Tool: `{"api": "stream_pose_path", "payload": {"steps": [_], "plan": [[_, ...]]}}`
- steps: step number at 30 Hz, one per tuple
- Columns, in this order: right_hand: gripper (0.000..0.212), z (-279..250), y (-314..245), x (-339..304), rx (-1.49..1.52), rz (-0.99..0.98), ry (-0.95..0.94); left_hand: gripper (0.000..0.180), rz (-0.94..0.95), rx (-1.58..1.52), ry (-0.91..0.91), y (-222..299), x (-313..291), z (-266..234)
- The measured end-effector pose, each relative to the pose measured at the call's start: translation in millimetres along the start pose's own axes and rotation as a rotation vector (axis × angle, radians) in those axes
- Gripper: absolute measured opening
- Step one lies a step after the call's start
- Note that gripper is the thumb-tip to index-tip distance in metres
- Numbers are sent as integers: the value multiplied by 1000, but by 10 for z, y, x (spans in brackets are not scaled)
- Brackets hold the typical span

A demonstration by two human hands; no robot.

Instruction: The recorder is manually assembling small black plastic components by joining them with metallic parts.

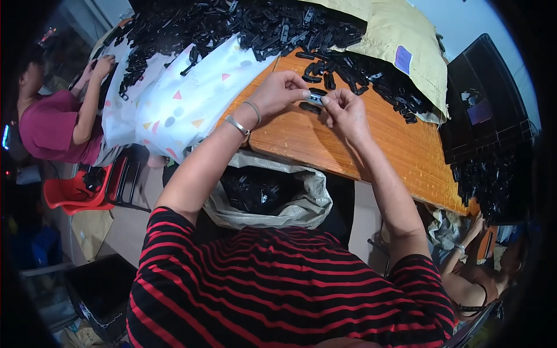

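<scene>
Over the wooden table (290,133), my left hand (277,93) pinches one end of a small oblong part (315,98), black with a silvery face. The other end is between the thumb and fingers of my right hand (347,113). Loose black plastic parts (313,68) lie on the wood just beyond my hands, similar in size to the held one. The exact kind of part is too small to make out. A bracelet and a band circle my left wrist.
A large heap of black parts (232,26) covers the far side, partly on a patterned white sheet (180,95). A yellowish sack (400,29) spills more parts. An open woven sack (316,200) sits at my lap. Co-workers (55,127) sit left and lower right. A black bin (481,98) stands right.
</scene>
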State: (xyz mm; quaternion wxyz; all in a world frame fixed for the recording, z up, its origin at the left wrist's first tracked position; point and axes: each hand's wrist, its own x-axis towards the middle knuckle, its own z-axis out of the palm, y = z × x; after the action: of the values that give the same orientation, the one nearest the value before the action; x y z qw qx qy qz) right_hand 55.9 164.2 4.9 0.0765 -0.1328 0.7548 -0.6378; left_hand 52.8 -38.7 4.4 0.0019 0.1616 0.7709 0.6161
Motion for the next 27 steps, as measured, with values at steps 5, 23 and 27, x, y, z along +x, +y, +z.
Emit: {"api": "stream_pose_path", "payload": {"steps": [5,23,27], "plan": [[11,11,188,-15,111,167,48,15,-335,-196,89,-59,-12,138],[18,-38,128,114,-99,339,24,21,-232,280,139,-183,55,213],[17,-22,164,138,-123,319,12,21,-201,385,161,-152,18,281]]}}
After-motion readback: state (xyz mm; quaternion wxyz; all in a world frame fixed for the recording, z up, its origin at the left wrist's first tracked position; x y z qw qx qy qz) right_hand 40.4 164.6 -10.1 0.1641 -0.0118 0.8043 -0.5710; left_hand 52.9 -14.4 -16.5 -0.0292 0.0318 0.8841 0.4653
